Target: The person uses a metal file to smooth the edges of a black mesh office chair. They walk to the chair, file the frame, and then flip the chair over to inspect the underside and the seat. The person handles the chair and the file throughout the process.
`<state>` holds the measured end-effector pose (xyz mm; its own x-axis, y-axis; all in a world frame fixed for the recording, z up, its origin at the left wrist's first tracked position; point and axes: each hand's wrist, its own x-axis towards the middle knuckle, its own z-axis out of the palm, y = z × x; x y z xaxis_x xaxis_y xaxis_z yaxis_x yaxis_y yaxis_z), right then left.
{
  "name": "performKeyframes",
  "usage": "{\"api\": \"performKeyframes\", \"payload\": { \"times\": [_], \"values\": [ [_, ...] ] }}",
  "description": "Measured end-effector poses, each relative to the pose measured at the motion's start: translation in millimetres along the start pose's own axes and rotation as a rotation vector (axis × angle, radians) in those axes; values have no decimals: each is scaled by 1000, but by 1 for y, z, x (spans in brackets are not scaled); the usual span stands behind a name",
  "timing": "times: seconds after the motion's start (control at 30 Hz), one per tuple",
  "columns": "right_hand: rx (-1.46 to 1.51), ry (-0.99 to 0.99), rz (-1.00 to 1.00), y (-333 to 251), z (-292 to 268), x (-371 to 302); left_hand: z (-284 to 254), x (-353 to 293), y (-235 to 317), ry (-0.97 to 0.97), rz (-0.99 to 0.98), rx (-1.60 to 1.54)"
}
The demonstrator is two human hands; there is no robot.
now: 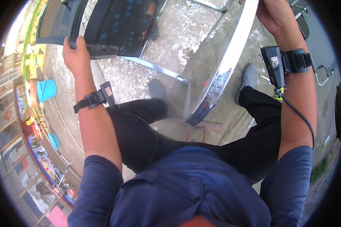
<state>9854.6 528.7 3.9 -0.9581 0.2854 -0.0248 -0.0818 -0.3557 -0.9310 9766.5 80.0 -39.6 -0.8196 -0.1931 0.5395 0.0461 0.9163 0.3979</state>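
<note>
My left hand [77, 56] is closed on the near edge of a black chair part, thumb up. Its dark panel [111, 28] has blue print and a torn, orange-brown patch; a see-through dark mesh section [57, 19] adjoins it on the left. At the upper right, my right hand [277, 17] grips the edge of a wide, curved chrome chair frame [231, 56], some fingers hidden behind it. The frame slants down between my legs to a dull, scuffed end. A thinner chrome bar [155, 69] runs from under the black panel toward it.
My shoes [249, 76] stand either side of the chrome frame on stained concrete [185, 41]. A wrench-like tool [264, 78] lies by the right shoe. A grey mesh chair [322, 41] stands far right. At left are a blue bucket [46, 90], a blue basin [53, 140] and a windowed wall.
</note>
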Motion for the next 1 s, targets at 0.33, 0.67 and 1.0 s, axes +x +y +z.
{"api": "performKeyframes", "payload": {
  "times": [0.33, 0.67, 1.0],
  "values": [
    [12, -52, 70, -4, -5, 3, 6, 1, -1, 55, 32, 17],
    [41, 29, 115, 2, -2, -3, 9, 3, -1, 57, -49, -41],
    [-44, 49, 98, -3, 1, -6, 5, -4, 9, 39, -10, 16]
  ]
}}
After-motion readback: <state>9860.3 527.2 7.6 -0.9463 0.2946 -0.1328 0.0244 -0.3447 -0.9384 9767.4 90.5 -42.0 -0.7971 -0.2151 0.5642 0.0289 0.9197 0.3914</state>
